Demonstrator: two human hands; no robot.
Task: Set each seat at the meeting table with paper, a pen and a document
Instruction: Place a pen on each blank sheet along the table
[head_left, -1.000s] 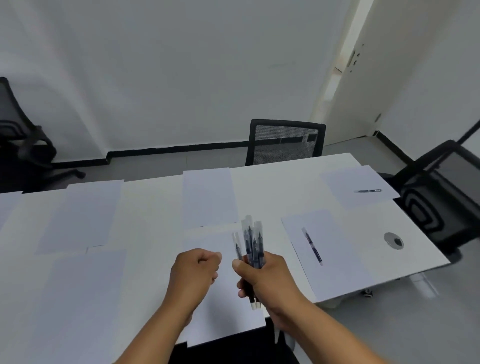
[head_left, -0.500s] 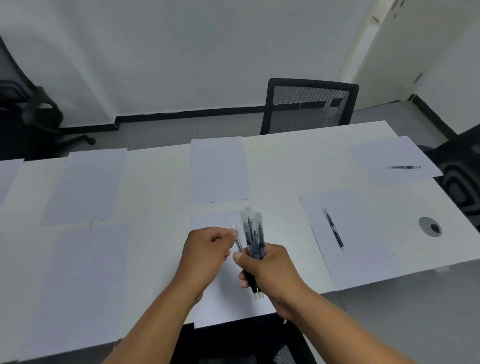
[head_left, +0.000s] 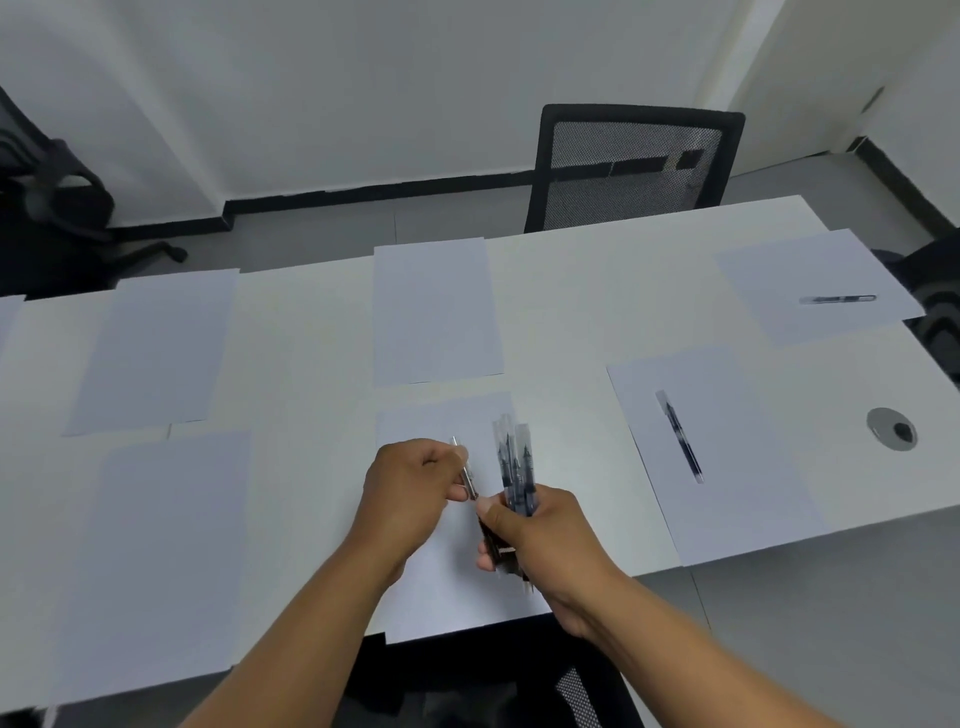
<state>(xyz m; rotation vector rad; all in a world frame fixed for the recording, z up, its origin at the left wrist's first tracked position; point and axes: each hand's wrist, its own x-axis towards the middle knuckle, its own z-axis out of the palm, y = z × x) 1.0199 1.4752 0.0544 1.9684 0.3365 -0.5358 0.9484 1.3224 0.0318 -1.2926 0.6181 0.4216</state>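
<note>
My right hand (head_left: 535, 535) grips a bundle of several clear-capped pens (head_left: 514, 467), caps pointing up, above the near middle sheet of paper (head_left: 441, 587). My left hand (head_left: 410, 493) pinches one pen (head_left: 464, 467) at the left side of the bundle. Blank sheets lie at other seats: far middle (head_left: 434, 309), far left (head_left: 156, 343), near left (head_left: 156, 556). The near right sheet (head_left: 737, 457) has a pen (head_left: 680, 436) on it. The far right sheet (head_left: 815, 286) also bears a pen (head_left: 837, 299). No printed document is in view.
The white meeting table (head_left: 566, 312) has a round cable grommet (head_left: 891, 428) near its right end. A black mesh chair (head_left: 631, 166) stands at the far side. Other chairs are at far left (head_left: 52, 208), right (head_left: 940, 301) and below me (head_left: 498, 686).
My left hand reached to the bundle and took hold of one pen, drawing it slightly away to the left. The camera tilted down and shifted left, moving the table up in view.
</note>
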